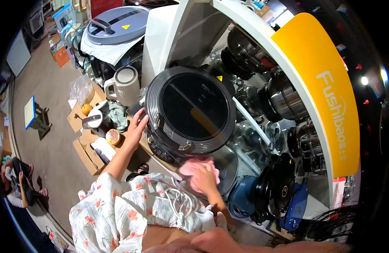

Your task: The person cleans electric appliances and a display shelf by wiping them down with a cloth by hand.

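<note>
A black round electric cooker (pixel 194 105) with a glossy flat top, ridged rim and two gold-coloured handles stands in front of me. Its control panel (pixel 159 148) faces my body. My left hand (pixel 136 126) grips the cooker's left edge, fingers pointing up along the side. Below the front rim, my right hand (pixel 205 179) is closed around a bunched pink cloth (pixel 190 167). The cloth is close to the cooker's lower front; whether it touches cannot be seen. Beneath the right hand lies a clear glass lid (pixel 226 162).
Shelves with glass pots (pixel 287 95) curve round on the right under a yellow sign (pixel 325 92). Black and blue pans (pixel 273 189) stand lower right. On the left are a beige kettle (pixel 127 86), a cut orange fruit (pixel 113 137), cardboard and a stool (pixel 35 117). Another person (pixel 19 185) sits far left.
</note>
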Demonstrator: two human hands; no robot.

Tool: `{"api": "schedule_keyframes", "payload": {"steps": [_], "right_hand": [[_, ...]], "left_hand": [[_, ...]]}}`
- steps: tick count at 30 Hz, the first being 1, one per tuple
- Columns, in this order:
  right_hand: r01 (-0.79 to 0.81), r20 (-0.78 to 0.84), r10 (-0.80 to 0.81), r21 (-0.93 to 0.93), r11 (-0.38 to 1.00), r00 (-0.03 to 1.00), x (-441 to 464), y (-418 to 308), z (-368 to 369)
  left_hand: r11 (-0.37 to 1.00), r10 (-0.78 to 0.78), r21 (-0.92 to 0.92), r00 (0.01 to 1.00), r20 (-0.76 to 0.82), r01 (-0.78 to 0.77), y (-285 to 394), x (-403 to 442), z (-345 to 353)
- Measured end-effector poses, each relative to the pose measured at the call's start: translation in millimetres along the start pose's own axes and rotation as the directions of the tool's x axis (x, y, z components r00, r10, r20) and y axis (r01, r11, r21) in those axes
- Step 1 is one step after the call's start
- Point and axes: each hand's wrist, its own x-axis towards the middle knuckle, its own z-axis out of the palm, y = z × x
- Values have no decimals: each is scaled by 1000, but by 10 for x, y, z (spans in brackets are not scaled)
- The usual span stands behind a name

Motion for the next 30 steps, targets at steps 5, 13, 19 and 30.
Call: {"api": "schedule_keyframes", "payload": {"steps": [5,13,19,30], "right_hand": [[-293,-239,249,-169,941,939,-354,655,-461],[-800,-409,705,-120,588,579,188,719,102],[-611,-66,607,-98,786,792,322,59,-66],[-678,-312,618,-138,722,722,151,463,-29]], "left_hand": [[996,42,-79,995,94,-35,-158,72,-68],[997,2,-81,991,135,9,-224,119,-152],[1000,2,19,968,249,-7,-87,216,-297],[994,-58,111,948,313,24,-82,279,-374]]}}
